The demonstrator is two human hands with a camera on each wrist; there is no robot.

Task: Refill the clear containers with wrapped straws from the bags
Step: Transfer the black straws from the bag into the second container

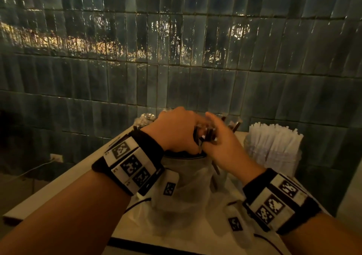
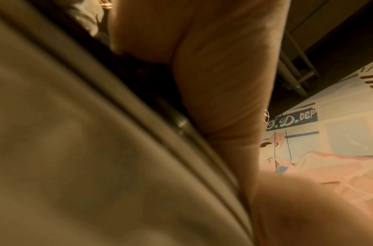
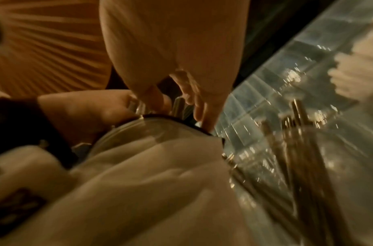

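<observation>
A translucent plastic bag (image 1: 186, 176) stands on the white counter (image 1: 58, 192), its dark-edged mouth turned up. My left hand (image 1: 193, 135) curls over that mouth and grips the bag; in the left wrist view the bag (image 2: 76, 149) lies blurred against the palm of the left hand (image 2: 213, 83). My right hand (image 1: 209, 131) meets it from the right and pinches a bundle of dark wrapped straws (image 1: 204, 136) at the bag's opening. The right wrist view shows the fingers (image 3: 194, 99) reaching down into the bag's mouth (image 3: 177, 119). Just behind stands a clear container (image 1: 221, 176) with dark straws (image 1: 234, 126) in it.
A clear container packed with white wrapped straws (image 1: 274, 147) stands at the right, close to the dark tiled wall (image 1: 176, 58). Crinkled clear plastic (image 1: 146, 117) lies behind my left hand. The counter's front edge (image 1: 137, 243) is near my forearms.
</observation>
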